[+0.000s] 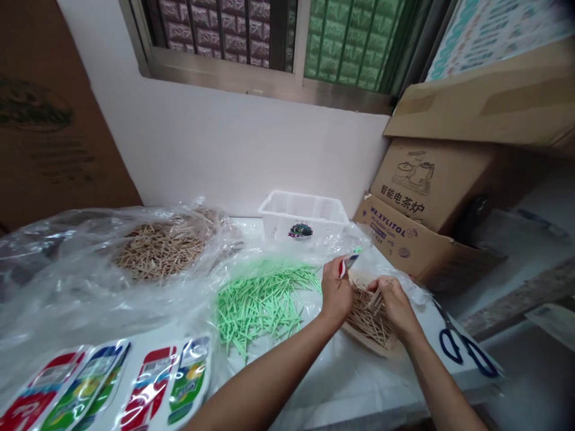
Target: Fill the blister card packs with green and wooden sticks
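Observation:
My left hand [338, 290] is closed round a small printed packet [351, 261], of which a red, white and dark edge shows. A bit of bright green [357, 250] appears at its far end. My right hand [394, 302] pinches a few thin brown sticks [374, 301] above a shallow tan bowl [366, 344]. More brown sticks [366, 317] fill that bowl, lying loosely in many directions. Left of my hands, a spread of light green sticks [260, 302] lies on clear plastic. My fingers partly hide the packet and the pinched sticks.
Flat printed packets [148, 383] in red and green lie at front left. Behind them, a clear plastic bag [103, 239] holds a brown stick heap [162, 248]. A white basket [305, 215] stands by the wall. Blue-handled scissors [467, 353] lie right, near cardboard boxes [404, 233].

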